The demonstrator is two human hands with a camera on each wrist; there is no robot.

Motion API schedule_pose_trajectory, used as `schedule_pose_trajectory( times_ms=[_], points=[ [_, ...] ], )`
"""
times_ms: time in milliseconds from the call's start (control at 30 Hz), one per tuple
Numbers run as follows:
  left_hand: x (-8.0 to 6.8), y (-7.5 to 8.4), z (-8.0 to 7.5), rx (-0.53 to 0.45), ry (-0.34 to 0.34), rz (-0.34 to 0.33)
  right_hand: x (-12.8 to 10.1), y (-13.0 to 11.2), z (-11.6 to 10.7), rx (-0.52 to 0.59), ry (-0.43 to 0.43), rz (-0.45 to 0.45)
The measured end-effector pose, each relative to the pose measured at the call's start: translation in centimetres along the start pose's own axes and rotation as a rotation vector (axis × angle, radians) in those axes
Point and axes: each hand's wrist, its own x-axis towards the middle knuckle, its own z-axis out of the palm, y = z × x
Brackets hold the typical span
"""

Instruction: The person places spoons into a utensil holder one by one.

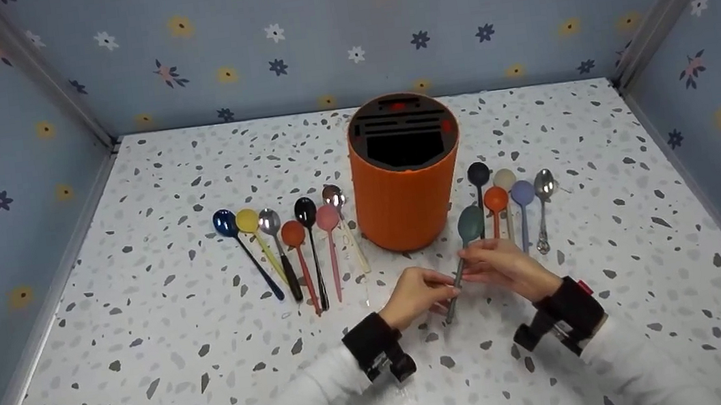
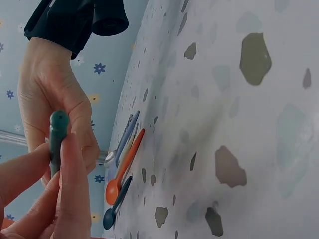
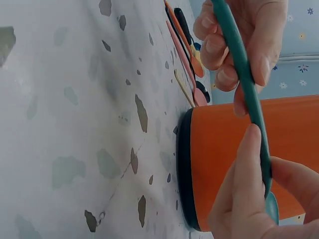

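Holding: both hands pinch one green spoon [image 1: 465, 244] above the speckled table [image 1: 143, 339], in front of the orange holder [image 1: 407, 176].
Left hand: the left hand [image 1: 415, 295] has its fingers curled round the lower handle; the left wrist view shows the fingertips [image 2: 70, 174] closed on the handle end.
Right hand: the right hand [image 1: 504, 266] grips the handle higher up, thumb and fingers pinched on it, as the right wrist view shows [image 3: 249, 179].
Green spoon: it tilts with its bowl toward 12 o'clock and a little right, the bowl just in front of the holder's lower right edge, the handle tip toward 6 o'clock; it is off the table.
Orange holder: it stands upright at 12 o'clock from the hands, its dark slotted top open to the head camera.
Left row: at 10 o'clock from the hands lie seven spoons, among them a dark blue spoon [image 1: 225, 223], a yellow spoon [image 1: 247, 221] and a pink spoon [image 1: 327, 219], bowls pointing away from the person.
Right row: at 1 o'clock lie five spoons, among them an orange spoon [image 1: 496, 199], a lilac spoon [image 1: 522, 193] and a metal spoon [image 1: 544, 185], just beyond the right hand.
Walls: flowered blue panels [image 1: 340, 33] enclose the table on three sides.
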Motion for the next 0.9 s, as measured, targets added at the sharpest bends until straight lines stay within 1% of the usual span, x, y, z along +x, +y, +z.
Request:
schedule_pose_trajectory(
  times_ms=[133,267,400,533,700,900],
  points=[
    [-0.4,0.6,0.2,-0.007,-0.021,-0.022,-0.9,-0.1,0.0,-0.004,-0.020,-0.004],
    [-0.9,1.4,0.3,-0.024,-0.054,-0.063,-1.8,-0.3,0.0,-0.026,-0.041,-0.026],
    [-1.4,2.4,0.2,-0.005,-0.097,-0.084,-2.6,-0.7,0.3,-0.071,-0.034,-0.046],
    [-1.5,3.7,-0.1,0.030,-0.136,-0.087,-3.3,-1.6,0.8,-0.079,-0.020,-0.060],
    [-1.8,5.8,-0.6,0.071,-0.158,-0.068,-4.2,-3.4,1.3,-0.113,-0.021,-0.088],
    [-2.1,8.5,-1.3,0.133,-0.163,-0.001,-4.9,-6.1,2.1,-0.108,-0.013,-0.117]
  ],
)
